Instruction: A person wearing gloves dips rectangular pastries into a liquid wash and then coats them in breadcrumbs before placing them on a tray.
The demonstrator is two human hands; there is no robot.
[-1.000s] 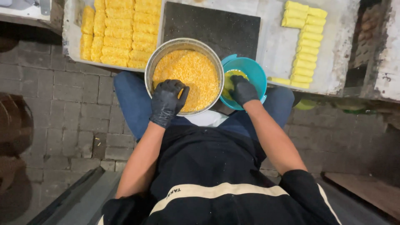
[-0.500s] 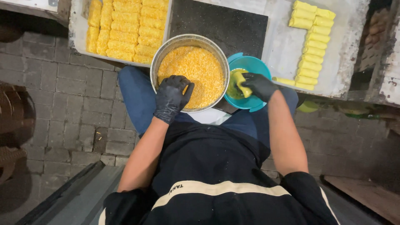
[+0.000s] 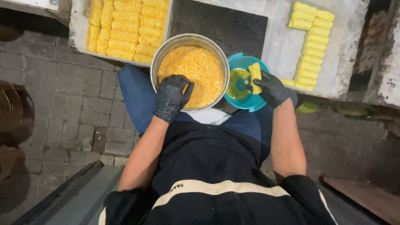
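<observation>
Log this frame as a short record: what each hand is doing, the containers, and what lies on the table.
left hand: black-gloved left hand rests in the crumbs at the rim of the metal bowl
right hand: black-gloved right hand holds a yellow roll over the teal bowl
teal bowl contents: yellow liquid
table, left: crumbed rolls in rows
table, right: plain yellow rolls in a stack

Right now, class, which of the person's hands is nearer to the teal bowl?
Right. The right hand holds a yellow roll over the teal bowl; the left hand rests in the metal crumb bowl beside it.
</observation>
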